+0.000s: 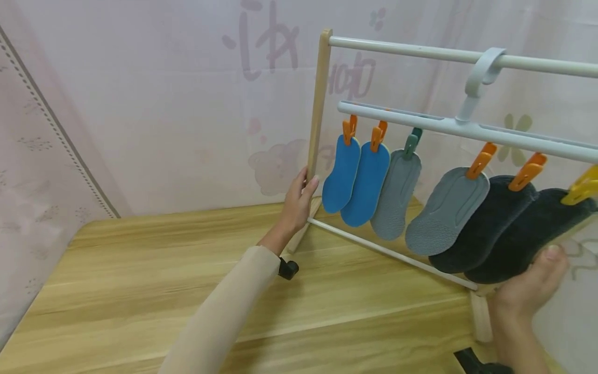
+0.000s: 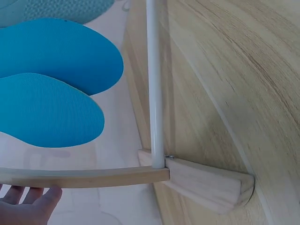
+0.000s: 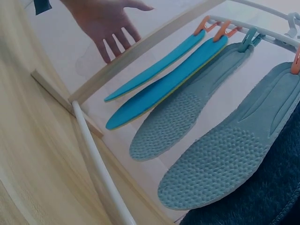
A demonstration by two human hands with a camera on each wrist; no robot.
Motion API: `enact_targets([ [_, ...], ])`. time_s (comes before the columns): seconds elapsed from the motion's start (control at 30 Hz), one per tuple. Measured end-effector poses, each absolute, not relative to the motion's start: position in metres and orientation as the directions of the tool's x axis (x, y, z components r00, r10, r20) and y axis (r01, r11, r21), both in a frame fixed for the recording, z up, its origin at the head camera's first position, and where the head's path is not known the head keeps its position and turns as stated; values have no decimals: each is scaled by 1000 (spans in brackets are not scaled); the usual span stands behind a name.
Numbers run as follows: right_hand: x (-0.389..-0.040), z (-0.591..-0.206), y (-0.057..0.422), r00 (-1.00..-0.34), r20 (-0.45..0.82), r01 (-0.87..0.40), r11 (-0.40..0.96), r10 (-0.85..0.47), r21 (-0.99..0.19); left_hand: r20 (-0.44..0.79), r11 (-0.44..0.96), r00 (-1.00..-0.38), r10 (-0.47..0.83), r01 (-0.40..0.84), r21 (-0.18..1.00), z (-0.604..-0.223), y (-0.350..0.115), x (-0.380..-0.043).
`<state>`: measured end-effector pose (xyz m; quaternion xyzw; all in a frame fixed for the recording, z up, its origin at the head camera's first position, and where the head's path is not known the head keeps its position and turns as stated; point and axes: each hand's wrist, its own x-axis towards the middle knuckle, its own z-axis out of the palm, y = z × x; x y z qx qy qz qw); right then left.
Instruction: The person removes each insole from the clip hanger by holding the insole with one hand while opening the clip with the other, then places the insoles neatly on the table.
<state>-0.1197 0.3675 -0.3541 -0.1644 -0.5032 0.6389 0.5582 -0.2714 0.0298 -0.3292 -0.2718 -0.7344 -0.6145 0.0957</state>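
A white-and-wood drying rack (image 1: 321, 98) stands on the table, a white hanger (image 1: 444, 123) hooked over its top rail. Clipped along the hanger are two blue insoles (image 1: 366, 189), two grey insoles (image 1: 447, 210) and two dark fuzzy insoles (image 1: 509, 236). My left hand (image 1: 298, 200) is at the left post from outside. In the right wrist view its fingers (image 3: 111, 44) look straight and spread, tips at the post. Low by the right post is my right hand (image 1: 530, 288), thumb up near the dark insoles; its other fingers are hidden, and its own wrist view does not show it.
Orange, green and yellow clips (image 1: 481, 160) hold the insoles. A white lower bar (image 1: 392, 253) joins the wooden feet (image 2: 206, 183). Behind the wood-grain table (image 1: 154, 291) hangs a pale printed curtain (image 1: 187, 104).
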Motion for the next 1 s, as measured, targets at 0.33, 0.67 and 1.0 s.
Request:
enact_targets([
  [0.33,-119,-355,379,-367,290,-383,140,884,-913,504,127,-836,216,536,835,-333,32,-259],
  [0.67,-122,-353,382,-359,315,-392,165,878,-905,504,150,-841,195,534,832,-368,34,-280],
  [1.0,-125,-357,389,-373,389,-246,315,842,-917,488,136,-846,217,521,843,-372,33,-281],
])
